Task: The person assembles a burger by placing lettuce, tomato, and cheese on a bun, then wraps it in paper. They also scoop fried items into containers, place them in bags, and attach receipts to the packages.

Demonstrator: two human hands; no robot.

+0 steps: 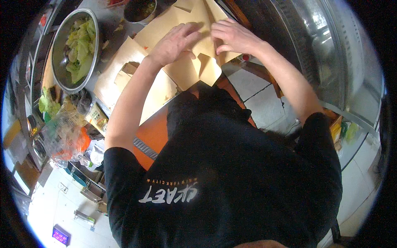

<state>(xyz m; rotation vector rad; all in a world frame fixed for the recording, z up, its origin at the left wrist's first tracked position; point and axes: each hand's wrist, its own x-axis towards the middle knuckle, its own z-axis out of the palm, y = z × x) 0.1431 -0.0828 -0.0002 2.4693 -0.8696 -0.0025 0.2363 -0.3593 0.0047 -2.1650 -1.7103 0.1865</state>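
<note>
A brown cardboard box blank (188, 70), partly folded with creased flaps, lies at the top middle in front of me. My left hand (175, 43) rests on it, fingers stretched out and thumb apart. Close by on the right, my right hand (232, 36) has its fingers curled over a raised fold of the same cardboard; the fingertips are partly hidden. To the left, under my left forearm, another flat brown cardboard piece (109, 89) with cut flaps lies on the counter.
A metal bowl (96, 62) of lettuce leaves (78, 47) stands on the left. Behind the cardboard is a smaller metal pot (138, 20). Plastic bags (62, 134) and a pouch (97, 118) crowd the near left. A large metal appliance (326, 53) bounds the right.
</note>
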